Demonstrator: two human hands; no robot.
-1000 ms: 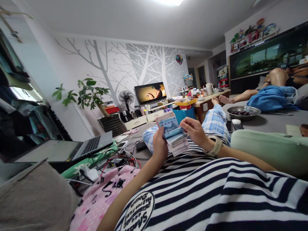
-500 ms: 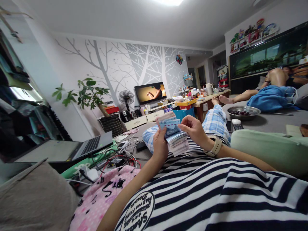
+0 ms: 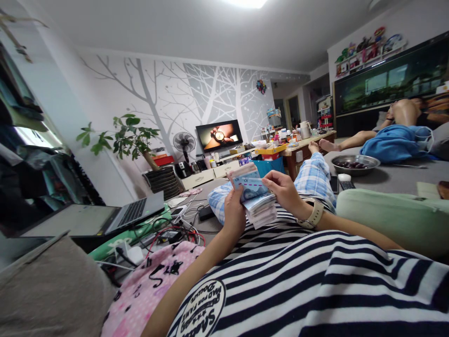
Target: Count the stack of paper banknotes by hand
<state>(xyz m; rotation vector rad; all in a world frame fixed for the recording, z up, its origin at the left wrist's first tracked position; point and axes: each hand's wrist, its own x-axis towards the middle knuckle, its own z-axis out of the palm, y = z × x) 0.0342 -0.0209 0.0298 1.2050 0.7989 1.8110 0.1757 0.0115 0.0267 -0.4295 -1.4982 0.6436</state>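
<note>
I lie back in a black-and-white striped shirt. My left hand (image 3: 234,214) is closed round a thick stack of banknotes (image 3: 257,201), held upright over my belly. My right hand (image 3: 286,189), with a pale watch (image 3: 315,214) on its wrist, pinches the top blue note (image 3: 249,183) at its right edge and bends it off the stack. Pink and blue notes fan out behind it.
An open laptop (image 3: 122,217) and tangled cables (image 3: 175,229) lie to my left, a pink cushion (image 3: 147,285) beside me. A metal bowl (image 3: 355,164) and remote (image 3: 346,184) sit on the grey surface right. Another person (image 3: 393,131) lies at the far right. A television (image 3: 219,135) plays ahead.
My right hand has been flicking notes off the front of the stack: the top blue note has shifted slightly. The picture on the television has changed. My arms have stayed in place.
</note>
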